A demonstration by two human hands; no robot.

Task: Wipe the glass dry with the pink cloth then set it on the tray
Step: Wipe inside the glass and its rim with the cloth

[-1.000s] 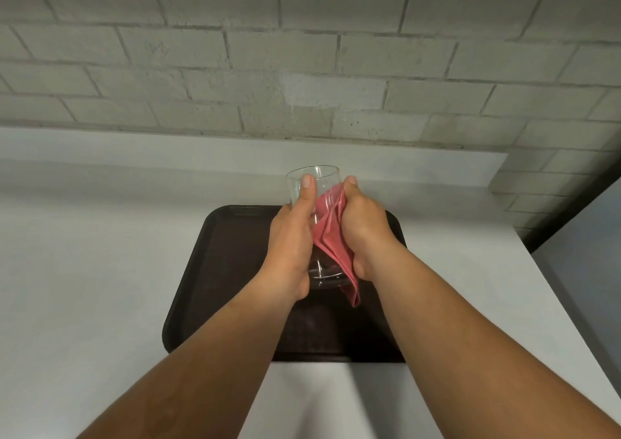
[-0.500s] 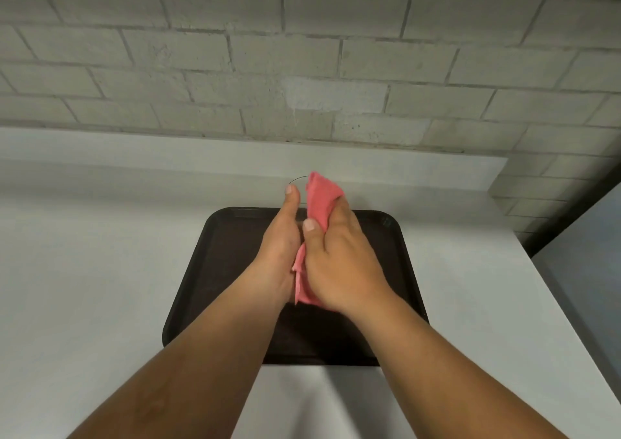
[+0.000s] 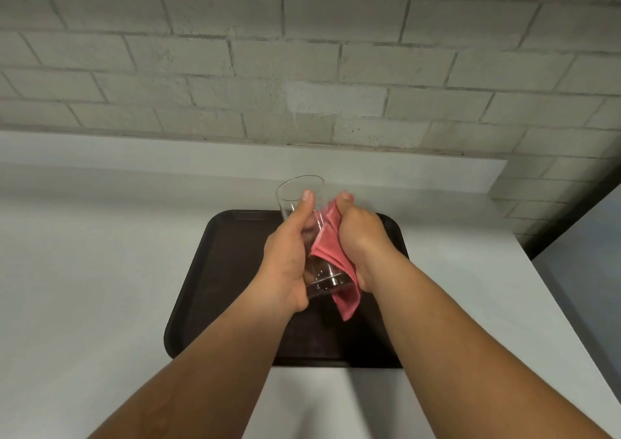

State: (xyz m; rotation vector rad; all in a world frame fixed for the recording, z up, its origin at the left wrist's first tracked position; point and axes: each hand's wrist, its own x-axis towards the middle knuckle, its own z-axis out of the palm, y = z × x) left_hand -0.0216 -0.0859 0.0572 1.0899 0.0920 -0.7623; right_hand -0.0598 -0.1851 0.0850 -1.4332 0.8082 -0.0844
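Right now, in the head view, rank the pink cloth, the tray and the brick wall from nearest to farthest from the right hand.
1. pink cloth: gripped in the right hand, pressed against the glass.
2. tray: on the counter directly beneath the hand.
3. brick wall: beyond the counter's back edge, farthest.

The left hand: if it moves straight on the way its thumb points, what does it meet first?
Probably nothing near: the left hand, holding the glass, points up and away over the tray, toward the brick wall. Depth is unclear.

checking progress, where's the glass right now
In the head view the glass is centre frame, held above the dark tray in the left hand, pink cloth against its right side.
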